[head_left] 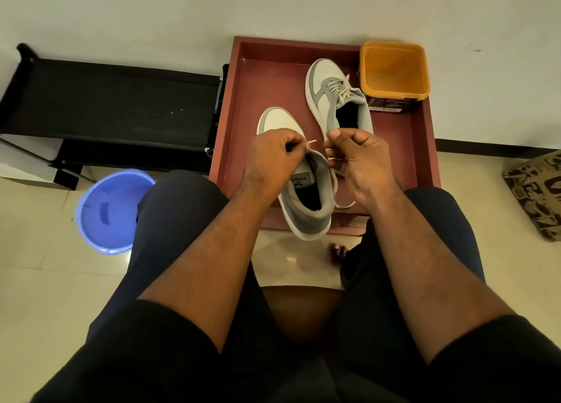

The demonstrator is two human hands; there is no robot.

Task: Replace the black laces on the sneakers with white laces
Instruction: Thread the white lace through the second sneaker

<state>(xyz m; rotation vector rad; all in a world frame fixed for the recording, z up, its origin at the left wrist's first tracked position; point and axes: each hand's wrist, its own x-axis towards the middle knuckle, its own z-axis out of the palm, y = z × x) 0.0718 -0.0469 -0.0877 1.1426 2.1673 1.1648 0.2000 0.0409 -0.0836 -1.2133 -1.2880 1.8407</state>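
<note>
At the centre of the frame the person's left hand (274,155) pinches one tipped end of a white flat lace (312,142) between curled fingers, its grip narrow on the aglet, while the right hand (359,156) curls round the other run of the same lace just beside it, likely so both ends are kept taut and even over the eyelets. Below the hands lies the near grey-and-white leather sneaker (306,199), toe pointing up the frame, on the dark red raised-edge tray (239,105) that serves as the surface. The second grey-and-white sneaker (334,99), already laced in white, sits upper right of centre, next to an empty orange plastic tub (394,68). No black laces are visible.
</note>
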